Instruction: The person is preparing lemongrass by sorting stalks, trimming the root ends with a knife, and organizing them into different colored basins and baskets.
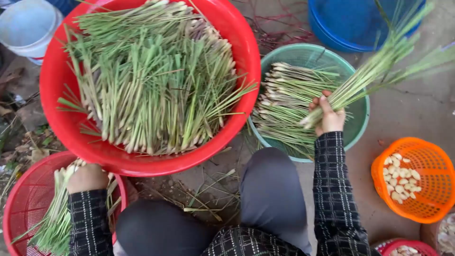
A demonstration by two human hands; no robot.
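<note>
The right hand (329,116) is clenched around a bunch (379,66) of lemongrass stalks, pale root ends poking out below the fist, green tops fanning up and to the right, blurred at the tips. That bunch hangs just above the green basin (362,111), where more trimmed stalks (284,102) lie in a heap with their white ends pointing left. Over on the other side, the left hand (86,178) is down in the red basket (21,208), closed on another cluster of stalks (54,223) that trails toward the bottom edge. Between the two hands sits the big red basin (57,102), piled full of lemongrass (151,80), and its rim overlaps the basket. Both sleeves are dark check, the knees in grey below. Off to the right, an orange basket (426,199) holds peeled garlic cloves (400,180), well apart from the right hand. A blue tub (332,28) stands behind the green basin, and a white bucket (26,26) sits top left.
</note>
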